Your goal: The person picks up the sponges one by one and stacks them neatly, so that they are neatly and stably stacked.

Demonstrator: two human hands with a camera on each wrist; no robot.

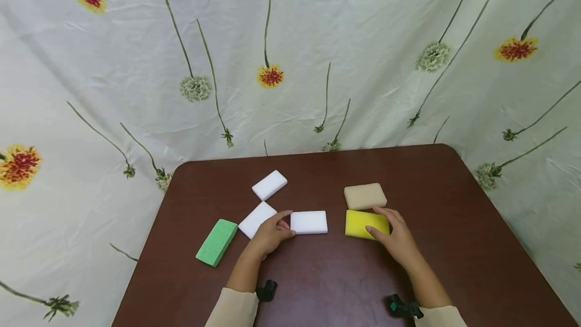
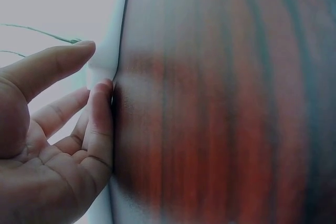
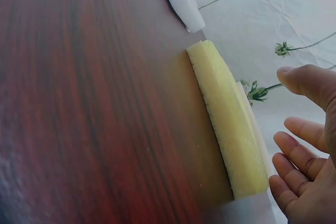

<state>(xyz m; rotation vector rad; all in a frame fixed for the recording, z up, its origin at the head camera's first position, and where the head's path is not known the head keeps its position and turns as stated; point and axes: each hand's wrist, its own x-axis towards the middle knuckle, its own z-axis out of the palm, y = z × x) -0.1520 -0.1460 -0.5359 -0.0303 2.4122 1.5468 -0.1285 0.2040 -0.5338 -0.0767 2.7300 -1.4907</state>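
A white sponge (image 1: 309, 222) lies flat at the middle of the table, with my left hand (image 1: 271, 236) at its left end. In the left wrist view the thumb stands apart from the bent fingers, whose tips are right at the white sponge (image 2: 105, 51). My right hand (image 1: 397, 236) hovers over the right end of a yellow sponge (image 1: 363, 223), thumb and fingers spread. Seen from the right wrist, the yellow sponge (image 3: 228, 124) lies beside the loosely curved fingers of the right hand (image 3: 310, 156), not gripped. A beige sponge (image 1: 365, 196) sits just behind the yellow one.
Two more white sponges lie on the left, one at the back (image 1: 270, 185) and one partly behind the left hand (image 1: 256, 219). Left of them is a green sponge (image 1: 217, 242). The dark brown table (image 1: 454, 246) ends at a flowered cloth (image 1: 299, 29).
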